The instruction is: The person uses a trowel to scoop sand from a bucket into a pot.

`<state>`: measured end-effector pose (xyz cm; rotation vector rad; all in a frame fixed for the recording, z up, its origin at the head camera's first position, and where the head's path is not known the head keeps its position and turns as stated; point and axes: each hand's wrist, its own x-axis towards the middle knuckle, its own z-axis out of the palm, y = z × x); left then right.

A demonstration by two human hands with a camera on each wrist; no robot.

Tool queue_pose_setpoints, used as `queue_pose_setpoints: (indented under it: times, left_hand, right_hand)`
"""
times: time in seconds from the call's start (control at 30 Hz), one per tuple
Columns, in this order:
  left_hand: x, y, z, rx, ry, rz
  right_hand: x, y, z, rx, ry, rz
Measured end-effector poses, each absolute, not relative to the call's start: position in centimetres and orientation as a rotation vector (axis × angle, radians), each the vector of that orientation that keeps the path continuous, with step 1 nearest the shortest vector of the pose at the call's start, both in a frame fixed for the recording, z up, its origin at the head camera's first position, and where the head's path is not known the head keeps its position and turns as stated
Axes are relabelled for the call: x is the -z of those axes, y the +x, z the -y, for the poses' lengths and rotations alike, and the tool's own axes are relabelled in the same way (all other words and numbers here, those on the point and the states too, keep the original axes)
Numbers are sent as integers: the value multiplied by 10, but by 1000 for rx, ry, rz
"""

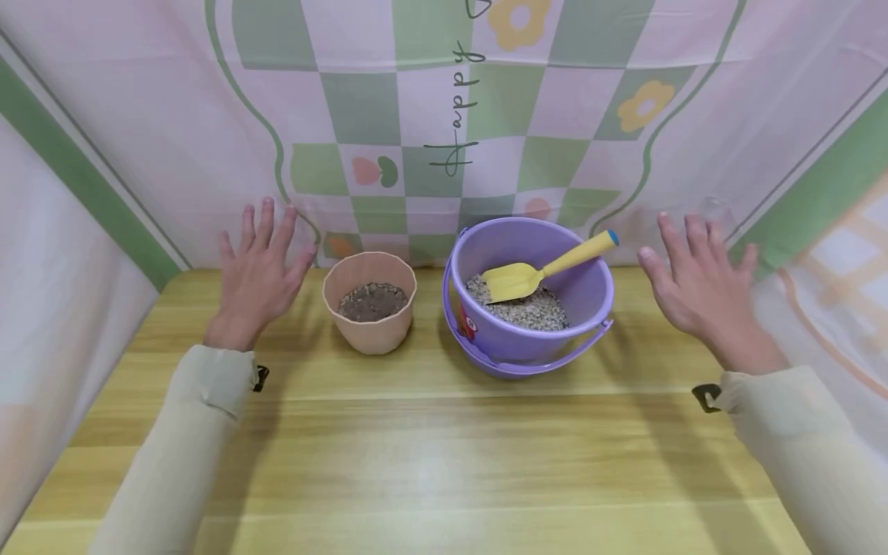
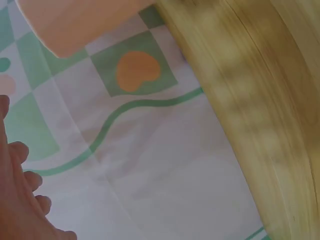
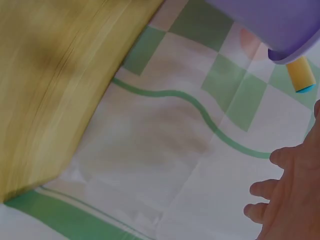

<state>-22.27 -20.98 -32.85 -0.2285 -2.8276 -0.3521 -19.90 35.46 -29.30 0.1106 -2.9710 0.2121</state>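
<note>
My left hand [image 1: 255, 274] is held out with its fingers spread, left of a peach-coloured flower pot [image 1: 375, 335] with a wavy rim. Dark soil [image 1: 373, 302] lies inside the pot. On the other side, my right hand [image 1: 708, 289] is also spread and holds nothing, to the right of a purple bucket [image 1: 527, 351]. Grey-brown gravel-like grains [image 1: 530, 312] fill the bucket's lower part. A yellow toy shovel [image 1: 513, 281] lies on the grains, its blue-tipped handle leaning over the bucket's right rim. The bucket's handle [image 1: 555, 365] hangs down along its front.
Pot and bucket stand side by side near the back edge of the wooden table [image 1: 430, 462]. Behind them hangs a green-and-white checked cloth [image 1: 430, 100] with flowers and lettering. More printed cloth [image 1: 62, 293] closes off the left and right sides.
</note>
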Motion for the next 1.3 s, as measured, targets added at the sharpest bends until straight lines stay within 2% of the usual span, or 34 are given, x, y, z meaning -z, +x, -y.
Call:
queue_pose_setpoints:
  times: [0.8,1.3]
  left_hand:
    - [321,-220,161,534,-411,2798]
    - [312,-214,122,458,-554,2741]
  right_hand:
    - [290,-201,-325,-501,150,2925]
    - [289,-202,-313,-658,211,2876]
